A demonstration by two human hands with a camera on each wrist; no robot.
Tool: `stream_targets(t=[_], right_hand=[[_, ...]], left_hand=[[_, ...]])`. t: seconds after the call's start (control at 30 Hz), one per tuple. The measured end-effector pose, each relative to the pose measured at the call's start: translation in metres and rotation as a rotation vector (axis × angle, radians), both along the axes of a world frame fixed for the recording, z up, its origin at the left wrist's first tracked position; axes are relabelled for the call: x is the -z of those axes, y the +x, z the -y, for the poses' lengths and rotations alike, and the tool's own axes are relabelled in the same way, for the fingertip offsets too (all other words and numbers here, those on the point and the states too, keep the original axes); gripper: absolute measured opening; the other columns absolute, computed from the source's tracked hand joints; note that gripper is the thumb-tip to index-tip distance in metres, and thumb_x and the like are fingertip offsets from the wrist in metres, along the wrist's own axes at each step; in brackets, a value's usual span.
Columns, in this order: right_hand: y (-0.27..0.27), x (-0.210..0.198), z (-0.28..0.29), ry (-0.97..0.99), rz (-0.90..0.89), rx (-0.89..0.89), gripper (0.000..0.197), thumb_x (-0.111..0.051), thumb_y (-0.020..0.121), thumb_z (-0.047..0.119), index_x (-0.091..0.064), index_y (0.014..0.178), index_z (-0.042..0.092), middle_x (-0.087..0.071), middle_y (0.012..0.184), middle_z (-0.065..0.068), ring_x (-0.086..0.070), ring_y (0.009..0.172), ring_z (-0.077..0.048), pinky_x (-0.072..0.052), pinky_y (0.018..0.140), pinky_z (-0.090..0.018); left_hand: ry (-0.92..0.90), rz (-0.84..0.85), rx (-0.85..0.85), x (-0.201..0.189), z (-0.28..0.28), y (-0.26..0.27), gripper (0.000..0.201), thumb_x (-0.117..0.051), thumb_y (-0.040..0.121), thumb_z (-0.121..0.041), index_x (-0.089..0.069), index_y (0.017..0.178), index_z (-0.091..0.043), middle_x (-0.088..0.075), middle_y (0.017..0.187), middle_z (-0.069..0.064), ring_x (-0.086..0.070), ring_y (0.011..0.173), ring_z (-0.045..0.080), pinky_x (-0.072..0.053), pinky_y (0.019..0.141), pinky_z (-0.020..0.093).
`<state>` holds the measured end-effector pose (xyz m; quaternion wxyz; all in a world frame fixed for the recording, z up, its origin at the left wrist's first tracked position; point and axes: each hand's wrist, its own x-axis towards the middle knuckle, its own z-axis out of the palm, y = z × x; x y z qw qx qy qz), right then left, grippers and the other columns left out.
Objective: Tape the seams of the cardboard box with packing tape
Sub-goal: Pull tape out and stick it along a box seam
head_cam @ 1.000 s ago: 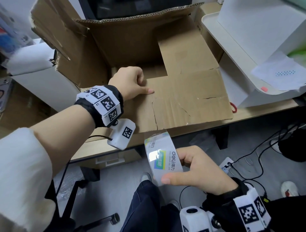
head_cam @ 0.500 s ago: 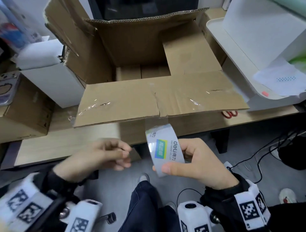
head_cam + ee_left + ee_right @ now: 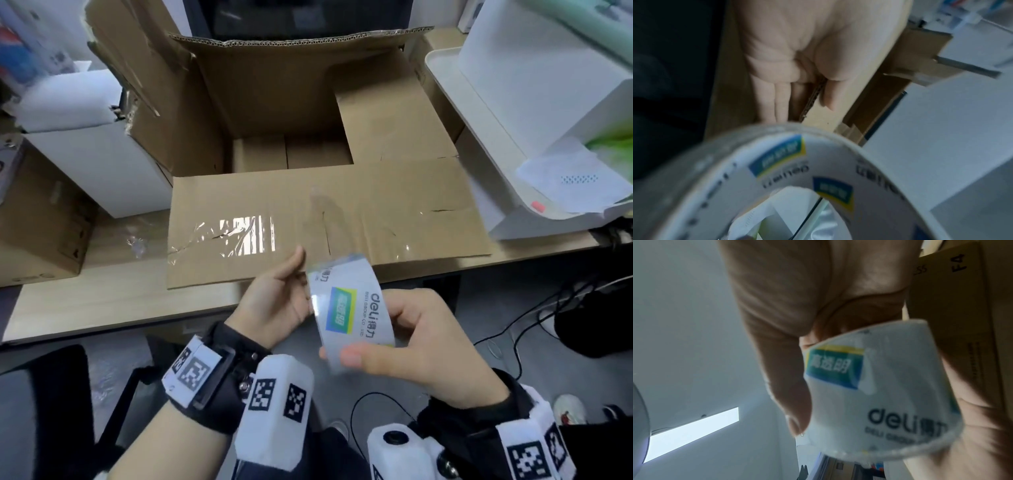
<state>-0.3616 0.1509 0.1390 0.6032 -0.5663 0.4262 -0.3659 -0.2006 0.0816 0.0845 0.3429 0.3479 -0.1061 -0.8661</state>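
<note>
The cardboard box (image 3: 274, 113) stands open on the desk, its front flap (image 3: 342, 219) lying flat toward me with shiny clear tape (image 3: 239, 236) across its left part. My right hand (image 3: 370, 329) grips a roll of clear packing tape (image 3: 352, 308) below the flap's edge, thumb on the near side, fingers behind. In the right wrist view the roll (image 3: 869, 394) fills the middle. My left hand (image 3: 301, 281) sits right beside the roll, palm toward it. In the left wrist view its fingers (image 3: 777, 97) lie straight and run behind the roll (image 3: 797, 162).
A white machine (image 3: 548, 120) with loose paper stands at the right of the desk. A white box (image 3: 85, 164) and a brown carton (image 3: 41, 233) stand at the left. The desk edge (image 3: 102, 308) runs in front of me, with cables (image 3: 513, 329) on the floor.
My left hand left the box flap, dropped below the desk edge and came up against the tape roll. The right hand kept the roll and raised it slightly.
</note>
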Motion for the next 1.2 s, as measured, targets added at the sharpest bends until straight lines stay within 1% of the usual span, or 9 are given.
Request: stream_targets(t=[0.07,0.13,0.23,0.43,0.6,0.83,1.0,1.1,1.2], right_hand=[[0.000,-0.002,0.002,-0.004,-0.007,-0.031,0.020,-0.077,0.063,0.022,-0.074,0.079,0.011,-0.075,0.080,-0.007,-0.068,0.072,-0.033,-0.055,0.067,-0.041],[0.002,-0.001,0.004,0.014,0.024,-0.082,0.013,-0.080,0.064,0.012,-0.074,0.073,0.019,-0.074,0.074,0.003,-0.067,0.065,-0.015,-0.054,0.061,-0.026],[0.002,0.003,0.003,0.037,0.060,-0.102,0.023,-0.078,0.064,0.003,-0.073,0.069,0.025,-0.071,0.067,0.010,-0.061,0.060,-0.001,-0.046,0.057,-0.014],[-0.001,0.003,0.003,0.045,0.083,-0.106,0.011,-0.076,0.065,0.014,-0.073,0.072,0.022,-0.072,0.070,0.005,-0.061,0.063,-0.006,-0.049,0.059,-0.018],[-0.002,0.004,0.003,0.037,0.091,-0.105,0.012,-0.076,0.064,0.016,-0.073,0.072,0.024,-0.071,0.070,0.007,-0.061,0.062,-0.006,-0.048,0.059,-0.018],[-0.002,0.008,0.000,0.061,0.087,-0.092,0.010,-0.076,0.064,0.018,-0.074,0.073,0.023,-0.072,0.070,0.006,-0.062,0.062,-0.005,-0.048,0.059,-0.016],[-0.003,0.014,-0.003,0.069,0.076,-0.071,0.011,-0.075,0.065,0.018,-0.075,0.076,0.019,-0.074,0.076,0.001,-0.066,0.068,-0.009,-0.051,0.064,-0.019],[-0.003,0.017,-0.004,0.084,0.059,-0.067,0.011,-0.075,0.066,0.017,-0.075,0.077,0.020,-0.074,0.077,0.001,-0.066,0.069,-0.008,-0.051,0.065,-0.018],[-0.004,0.021,-0.007,0.108,0.043,-0.043,0.014,-0.075,0.066,0.021,-0.075,0.078,0.015,-0.075,0.081,-0.006,-0.066,0.072,-0.015,-0.054,0.067,-0.025]], left_hand=[[-0.010,-0.006,-0.012,0.008,-0.004,-0.001,0.046,-0.042,0.088,-0.039,-0.065,0.092,0.001,-0.071,0.074,0.015,-0.069,0.064,0.024,-0.055,0.051,0.029],[-0.021,0.063,-0.014,0.012,-0.005,-0.004,0.038,-0.054,0.085,-0.039,-0.056,0.100,-0.004,-0.068,0.070,0.011,-0.067,0.060,0.021,-0.053,0.051,0.027],[-0.042,0.202,-0.001,0.017,-0.004,-0.010,0.032,-0.071,0.073,-0.034,-0.056,0.088,-0.010,-0.062,0.061,0.004,-0.059,0.053,0.016,-0.048,0.050,0.024],[-0.078,0.298,0.030,0.024,0.002,-0.014,0.048,-0.076,0.064,-0.037,-0.063,0.101,-0.009,-0.061,0.059,0.001,-0.058,0.050,0.012,-0.047,0.051,0.022],[-0.038,0.255,0.087,0.024,0.007,-0.013,0.027,-0.070,0.075,-0.032,-0.059,0.081,-0.008,-0.059,0.054,0.001,-0.057,0.043,0.012,-0.046,0.044,0.018],[0.000,0.201,0.073,0.026,0.008,-0.013,0.044,-0.085,0.056,-0.030,-0.061,0.086,-0.010,-0.067,0.065,0.001,-0.063,0.052,0.012,-0.051,0.049,0.024],[0.019,0.193,0.056,0.022,0.007,-0.011,0.041,-0.076,0.062,-0.019,-0.062,0.097,-0.006,-0.070,0.071,0.002,-0.066,0.055,0.009,-0.054,0.052,0.022],[0.046,0.211,0.040,0.020,0.009,-0.007,0.030,-0.068,0.064,-0.013,-0.064,0.092,-0.001,-0.072,0.070,0.006,-0.067,0.057,0.010,-0.055,0.054,0.022],[0.065,0.179,0.058,0.016,0.008,-0.006,0.030,-0.064,0.065,-0.011,-0.064,0.093,0.000,-0.073,0.072,0.006,-0.068,0.060,0.011,-0.057,0.060,0.023]])
